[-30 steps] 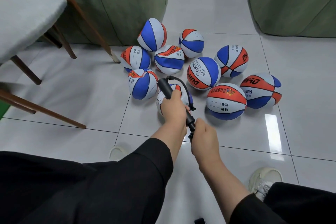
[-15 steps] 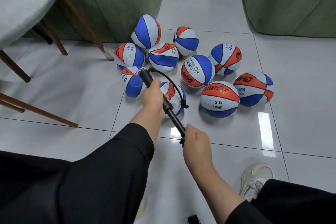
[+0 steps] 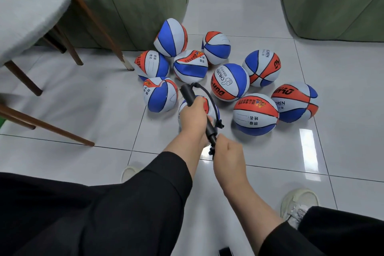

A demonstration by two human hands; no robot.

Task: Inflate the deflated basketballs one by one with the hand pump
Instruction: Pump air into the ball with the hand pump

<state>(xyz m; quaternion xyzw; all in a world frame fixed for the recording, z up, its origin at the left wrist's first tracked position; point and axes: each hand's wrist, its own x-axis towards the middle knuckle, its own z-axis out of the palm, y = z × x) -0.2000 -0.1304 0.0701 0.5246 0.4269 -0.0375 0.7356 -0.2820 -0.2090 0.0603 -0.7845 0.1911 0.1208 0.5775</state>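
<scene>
Two hands work the black hand pump (image 3: 199, 114): the left hand (image 3: 194, 119) wraps its barrel to steady it, the right hand (image 3: 227, 153) clenches the plunger handle, above the basketball (image 3: 211, 108) lying among the floor's cluster.

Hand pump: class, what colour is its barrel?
Black; the hand pump shows best in the head view.
</scene>
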